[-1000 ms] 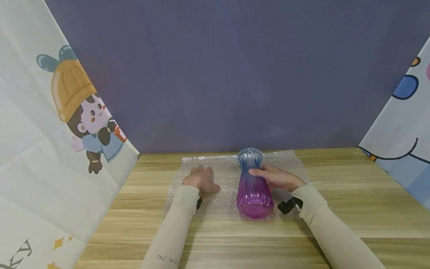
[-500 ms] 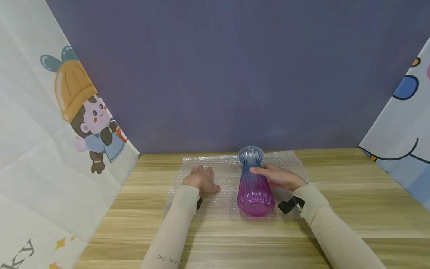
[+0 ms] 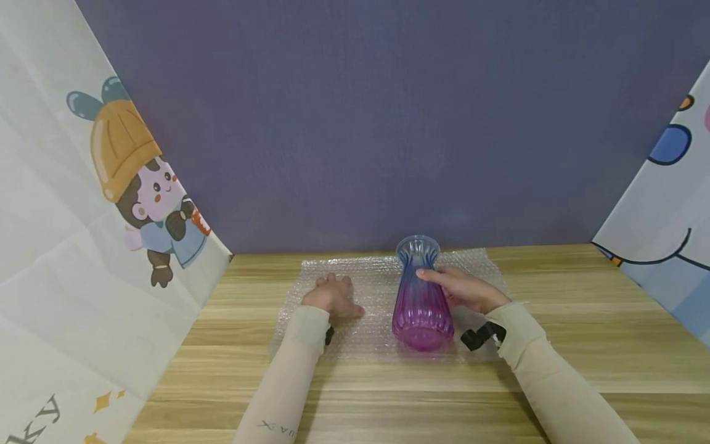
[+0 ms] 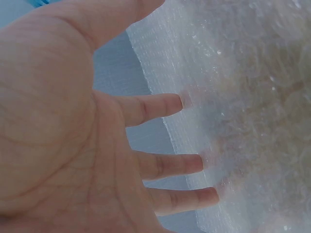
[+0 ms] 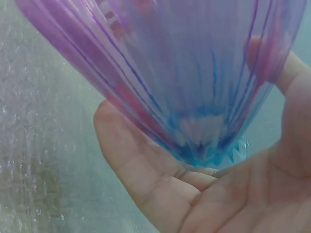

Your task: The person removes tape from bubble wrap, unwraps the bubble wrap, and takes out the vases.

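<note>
A ribbed glass vase (image 3: 423, 308), blue at its flared mouth and purple toward the base, tilts over the bubble wrap (image 3: 377, 333). My right hand (image 3: 468, 290) grips it by the narrow upper part, thumb across the near side; in the right wrist view the fingers curl round behind the vase (image 5: 194, 68). At the left part of the sheet, my left hand (image 3: 333, 297) rests with fingers spread. The left wrist view shows its straight fingertips (image 4: 172, 101) touching the bubble wrap (image 4: 252, 107), nothing held. Whether the vase base touches the sheet is hard to tell.
The bubble wrap lies flat on a wood-grain table (image 3: 388, 401). A dark blue-grey panel (image 3: 360, 123) rises behind the table. Printed white sheets flank it: the left cloth (image 3: 72, 277) and the right cloth (image 3: 688, 209). A black wrist camera (image 3: 481, 336) sits under the right wrist.
The vase has moved slightly up and away from the person, carried by the right hand, which shifted a little the same way. The left hand has stayed in place.
</note>
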`<state>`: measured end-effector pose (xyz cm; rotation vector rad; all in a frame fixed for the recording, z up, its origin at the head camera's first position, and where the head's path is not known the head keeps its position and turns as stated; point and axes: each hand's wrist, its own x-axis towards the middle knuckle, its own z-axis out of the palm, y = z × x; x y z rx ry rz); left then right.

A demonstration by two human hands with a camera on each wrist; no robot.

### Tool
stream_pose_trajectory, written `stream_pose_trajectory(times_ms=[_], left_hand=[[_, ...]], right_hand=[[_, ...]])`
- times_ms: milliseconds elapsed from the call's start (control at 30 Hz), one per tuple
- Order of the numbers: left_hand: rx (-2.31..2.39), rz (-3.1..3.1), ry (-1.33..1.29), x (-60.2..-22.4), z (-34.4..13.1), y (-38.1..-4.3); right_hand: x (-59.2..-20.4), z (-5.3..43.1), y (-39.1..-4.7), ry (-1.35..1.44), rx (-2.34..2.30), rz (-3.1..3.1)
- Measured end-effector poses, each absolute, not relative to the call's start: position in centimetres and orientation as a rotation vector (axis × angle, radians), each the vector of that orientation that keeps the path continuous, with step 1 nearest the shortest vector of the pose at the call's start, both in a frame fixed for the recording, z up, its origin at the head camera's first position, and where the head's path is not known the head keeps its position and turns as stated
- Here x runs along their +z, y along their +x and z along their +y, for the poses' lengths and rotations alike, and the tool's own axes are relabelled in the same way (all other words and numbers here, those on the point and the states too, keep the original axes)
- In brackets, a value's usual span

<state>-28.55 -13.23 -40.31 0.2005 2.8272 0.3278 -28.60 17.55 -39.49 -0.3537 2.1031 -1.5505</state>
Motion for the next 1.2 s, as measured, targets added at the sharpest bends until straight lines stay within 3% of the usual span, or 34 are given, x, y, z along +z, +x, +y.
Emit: stream_pose_trajectory(times_ms=[1200], left_hand=[[0.337,2.815,0.216,-40.2,-12.7,-28.5]], right_hand=[[-38.8,18.8,-29.0,-0.189,-1.761,2.032]])
